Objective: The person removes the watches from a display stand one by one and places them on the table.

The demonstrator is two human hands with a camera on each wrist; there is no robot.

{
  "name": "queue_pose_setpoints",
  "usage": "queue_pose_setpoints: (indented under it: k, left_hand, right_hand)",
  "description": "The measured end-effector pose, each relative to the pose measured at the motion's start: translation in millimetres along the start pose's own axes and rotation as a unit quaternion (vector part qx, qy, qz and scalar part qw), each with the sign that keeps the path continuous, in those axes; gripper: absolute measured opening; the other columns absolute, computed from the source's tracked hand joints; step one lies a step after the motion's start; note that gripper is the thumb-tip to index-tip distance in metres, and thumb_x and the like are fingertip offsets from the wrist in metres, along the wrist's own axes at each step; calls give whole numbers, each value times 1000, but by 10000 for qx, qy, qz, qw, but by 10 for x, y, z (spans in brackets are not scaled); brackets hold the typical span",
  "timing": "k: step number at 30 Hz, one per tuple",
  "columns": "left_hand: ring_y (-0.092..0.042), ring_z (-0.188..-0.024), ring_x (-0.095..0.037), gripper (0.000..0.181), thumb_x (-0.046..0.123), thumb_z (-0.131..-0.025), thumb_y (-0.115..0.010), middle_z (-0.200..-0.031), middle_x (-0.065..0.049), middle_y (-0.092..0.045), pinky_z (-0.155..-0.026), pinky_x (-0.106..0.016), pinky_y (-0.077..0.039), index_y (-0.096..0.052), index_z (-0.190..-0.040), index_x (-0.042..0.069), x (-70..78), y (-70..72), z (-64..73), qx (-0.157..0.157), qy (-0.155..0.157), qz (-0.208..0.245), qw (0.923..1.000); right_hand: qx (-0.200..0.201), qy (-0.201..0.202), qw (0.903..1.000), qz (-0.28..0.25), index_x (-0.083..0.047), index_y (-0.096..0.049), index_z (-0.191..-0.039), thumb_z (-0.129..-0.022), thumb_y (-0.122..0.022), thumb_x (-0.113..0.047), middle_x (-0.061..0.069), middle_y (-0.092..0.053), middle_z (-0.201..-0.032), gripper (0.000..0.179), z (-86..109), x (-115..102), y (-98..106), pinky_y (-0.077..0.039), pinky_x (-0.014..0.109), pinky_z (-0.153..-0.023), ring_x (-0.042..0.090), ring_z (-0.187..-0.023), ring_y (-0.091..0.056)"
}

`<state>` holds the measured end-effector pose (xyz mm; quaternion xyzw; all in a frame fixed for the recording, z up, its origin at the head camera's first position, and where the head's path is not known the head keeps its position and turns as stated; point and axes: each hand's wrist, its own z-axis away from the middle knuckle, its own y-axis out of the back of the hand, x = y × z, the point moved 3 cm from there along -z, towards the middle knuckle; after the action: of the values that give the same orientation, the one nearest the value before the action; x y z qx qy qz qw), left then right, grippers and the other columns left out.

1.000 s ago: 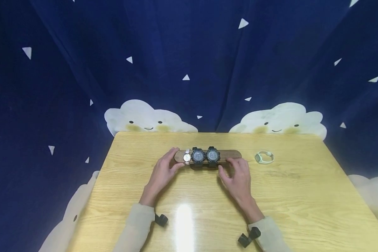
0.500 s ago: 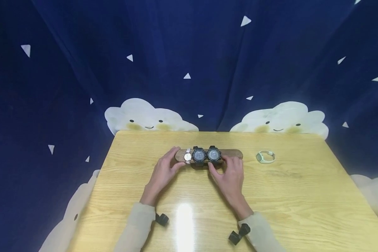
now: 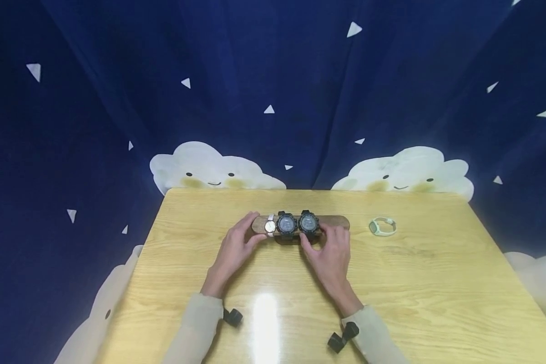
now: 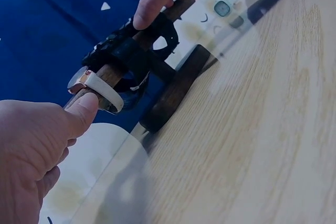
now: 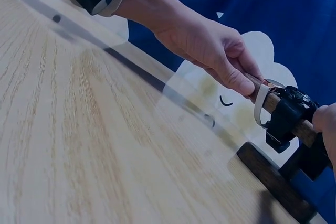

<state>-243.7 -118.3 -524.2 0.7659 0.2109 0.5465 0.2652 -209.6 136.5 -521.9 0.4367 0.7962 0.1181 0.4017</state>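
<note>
A dark wooden watch stand [image 3: 337, 221] lies across the table's middle; its bar rests above a base [image 4: 177, 90]. My left hand [image 3: 233, 248] grips the bar's left end between thumb and fingers. Beside that thumb, a small watch with a white strap [image 3: 270, 227] circles the bar. To its right come a black digital watch [image 3: 287, 224] and, close by, another black watch [image 3: 308, 223]. My right hand [image 3: 331, 255] pinches this right-hand black watch, thumb at its near edge and fingers at its right side. The right wrist view shows my right hand [image 5: 328, 129] only partly.
A pale green watch [image 3: 383, 227] lies on the table to the right of the stand, its strap looped. The wooden table [image 3: 437, 283] ends at a blue curtain [image 3: 273, 76] with cloud shapes. Wrist cameras [image 3: 343, 337] hang at both cuffs.
My right hand has moved left from the bar's right part onto the right-hand black watch and pinches it; it then stays there. My left hand keeps its hold on the bar.
</note>
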Motion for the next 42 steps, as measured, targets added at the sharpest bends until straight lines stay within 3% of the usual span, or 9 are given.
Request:
queue_pose_setpoints:
  k: [8, 16, 29, 42]
  left_hand:
    - [-45, -147, -36, 68, 32, -93, -79, -158, -19, -48, -123, -49, -34, -52, -153, 14, 6, -20, -24, -46, -25, 2, 10000]
    - [-44, -148, -35, 68, 32, -93, -79, -158, -19, -48, -124, -48, -33, -53, -153, 14, 4, 4, -25, -27, 67, -11, 10000]
    - [-45, -147, -35, 68, 32, -93, -79, -158, -19, -49, -123, -49, -34, -53, -153, 12, 4, -4, -18, -24, -56, -38, 10000]
    - [-45, -147, -35, 67, 31, -93, -79, -157, -20, -50, -124, -48, -34, -54, -151, 10, 8, -1, -19, -5, -62, -54, 10000]
  right_hand:
    - [101, 76, 9998, -158, 8, -70, -107, -77, -92, -35, 19, -59, -89, 58, -1, 57, 5, -29, 23, -71, 28, -83, -44]
    - [-24, 101, 9993, -362, 8, -68, -107, -79, -90, -34, 20, -60, -91, 55, -35, 76, 17, -34, 29, -71, 29, -85, -44]
    - [215, 175, 9992, -290, 7, -68, -104, -76, -91, -31, 16, -60, -88, 52, -52, 124, 40, -30, 22, -71, 28, -82, -46]
    - [133, 109, 9993, -343, 5, -68, -104, -77, -90, -33, 17, -62, -90, 52, -78, 158, 63, -36, 28, -71, 30, -85, -49]
